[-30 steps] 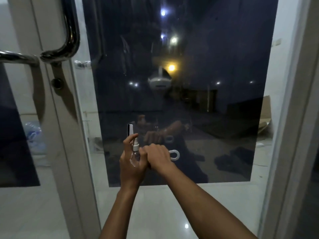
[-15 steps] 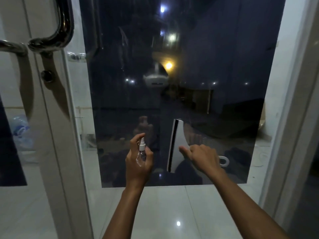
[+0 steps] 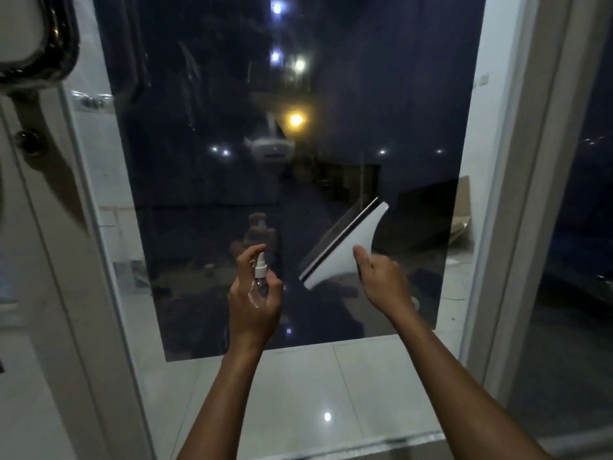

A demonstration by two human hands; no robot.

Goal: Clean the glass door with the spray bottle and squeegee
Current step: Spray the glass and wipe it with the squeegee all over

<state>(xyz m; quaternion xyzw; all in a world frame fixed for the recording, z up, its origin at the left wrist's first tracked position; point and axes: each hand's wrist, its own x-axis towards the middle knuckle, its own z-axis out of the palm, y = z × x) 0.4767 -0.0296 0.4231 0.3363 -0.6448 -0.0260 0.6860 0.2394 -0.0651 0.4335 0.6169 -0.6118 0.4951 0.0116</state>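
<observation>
Glass door (image 3: 331, 94) stands directly ahead of both hands, its dark pane reflecting lights and the person's own arms. Left hand (image 3: 253, 303) wraps a small clear spray bottle (image 3: 258, 277): fingers curl round the body, index finger is raised over the white pump head. Nozzle points away from the palm toward the pane, so judged ready to mist w/o regripping. Whether the index finger presses the pump yet: cannot tell.

Right hand (image 3: 381, 280) clamps the squeegee (image 3: 345, 250) at its narrow handle neck, thumb on the near face. White head fans up and left of the grip; black rubber blade runs along the far edge, tilted diagonally. Blade sits near the glass, contact not confirmed. Tilt probably keeps the blade clear of the spray zone while the bottle works.

Pane area just beyond the left grip shows no obvious wet film, approx. judged: spray step in hand, wipe step pending. Door handle (image 3: 39, 44) sits well up and left of both grips.
</observation>
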